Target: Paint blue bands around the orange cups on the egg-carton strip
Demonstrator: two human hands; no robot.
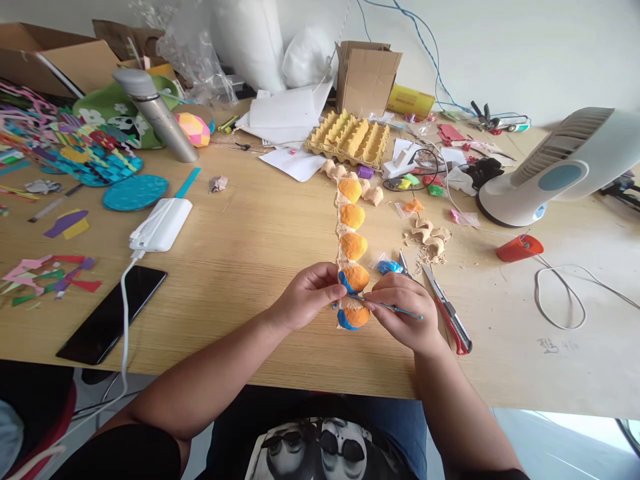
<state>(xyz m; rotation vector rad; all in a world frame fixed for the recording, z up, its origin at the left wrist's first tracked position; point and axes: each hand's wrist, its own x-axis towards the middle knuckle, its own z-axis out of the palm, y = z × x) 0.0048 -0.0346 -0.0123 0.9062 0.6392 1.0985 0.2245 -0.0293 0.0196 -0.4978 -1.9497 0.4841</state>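
Observation:
A strip cut from an egg carton (339,235) lies lengthwise before me, its several bumps covered in orange clay (353,247). Blue clay (349,320) covers the left sides of the two bumps nearest me. My left hand (310,297) pinches the strip's left edge beside the second-nearest bump. Between the fingers of my right hand (404,313) is a thin blue modelling tool (410,314), its tip at the blue clay on that bump. A bag of blue clay (389,267) and partly hidden scissors (403,261) lie just beyond my right hand.
Right of my right hand lies a red utility knife (453,320). Farther right are an orange cup (520,248) and a white fan (545,167). A yellow egg tray (350,137) stands behind; a phone (113,313), power bank (161,223) and bottle (167,123) are left.

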